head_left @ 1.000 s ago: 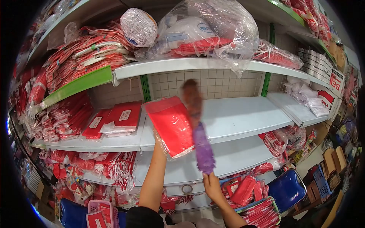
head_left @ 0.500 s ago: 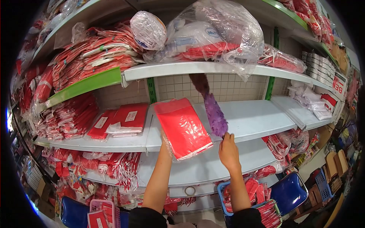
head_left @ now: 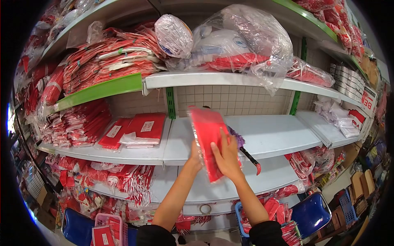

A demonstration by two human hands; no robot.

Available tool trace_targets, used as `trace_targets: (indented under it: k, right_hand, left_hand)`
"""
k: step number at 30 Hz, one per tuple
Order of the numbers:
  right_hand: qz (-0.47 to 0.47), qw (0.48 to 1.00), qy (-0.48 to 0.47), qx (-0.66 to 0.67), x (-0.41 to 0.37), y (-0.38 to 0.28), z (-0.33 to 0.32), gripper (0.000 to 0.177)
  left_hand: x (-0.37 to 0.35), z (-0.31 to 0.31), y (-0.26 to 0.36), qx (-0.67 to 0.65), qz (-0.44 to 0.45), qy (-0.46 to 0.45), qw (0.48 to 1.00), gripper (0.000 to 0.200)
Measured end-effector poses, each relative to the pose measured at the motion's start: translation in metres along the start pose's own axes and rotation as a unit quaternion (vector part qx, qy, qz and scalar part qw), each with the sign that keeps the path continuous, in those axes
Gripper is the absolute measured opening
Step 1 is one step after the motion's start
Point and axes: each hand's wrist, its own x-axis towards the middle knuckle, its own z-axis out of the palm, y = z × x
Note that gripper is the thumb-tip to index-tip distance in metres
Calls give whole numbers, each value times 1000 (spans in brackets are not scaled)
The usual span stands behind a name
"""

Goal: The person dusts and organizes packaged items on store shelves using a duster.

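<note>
I hold a red packet in clear plastic upright in front of the middle shelf. My left hand grips its lower left edge from behind. My right hand lies flat on its front, fingers spread over the plastic. A purple duster with a black handle and red tip lies on the shelf just behind the packet, the handle sticking out over the shelf's front edge, free of both hands.
Flat red packets are stacked on the shelf to the left. Bagged red and white goods fill the shelf above. White folded packs sit at the right. Blue baskets of red packets stand below.
My right hand has let go of the purple duster, which now lies on the shelf. That hand has moved onto the front of the red packet, and the packet has turned more edge-on.
</note>
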Motion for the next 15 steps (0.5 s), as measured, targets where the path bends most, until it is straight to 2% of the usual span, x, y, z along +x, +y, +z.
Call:
trace_targets:
  k: [1,2,3,4,5,6,7,9,10,12,14,15]
  right_hand:
    - [39,997,-32,54,1,-5,4,60]
    - [77,989,-65,108,2,-10,7,62]
    - [114,975,-99,162,4,-14,10,63]
    - [87,952,-111,270,8,-11,12,67]
    - [114,921,-112,354,9,-16,9,68]
    - [140,882,-112,435,10,-26,3,69]
    - [166,835,-109,513,11,-32,0,70]
    - [166,713,-116,671,16,-16,22,68]
    - [191,684,-115,695,19,-12,28,67]
    - [226,638,-117,727,25,-8,36,64]
    - [255,622,-117,731,23,-9,39,61]
    - [268,620,-113,728,20,-9,42,59]
  left_hand:
    - [-9,18,5,67,-7,3,998,49]
    - [-20,45,13,76,-28,44,996,49]
    - [-20,49,22,74,-50,45,995,48]
    - [-20,51,30,72,-72,47,994,47]
    - [-21,53,37,69,-93,49,992,46]
    - [-27,58,50,56,-122,29,991,41]
    - [-29,57,58,39,-110,6,993,39]
    - [-31,54,68,6,-87,-42,995,37]
    - [-32,54,74,0,-69,-86,994,45]
    - [-49,58,88,56,-65,-58,995,50]
    - [-67,50,107,121,-54,-50,990,56]
    - [-71,37,112,203,-16,-9,979,58]
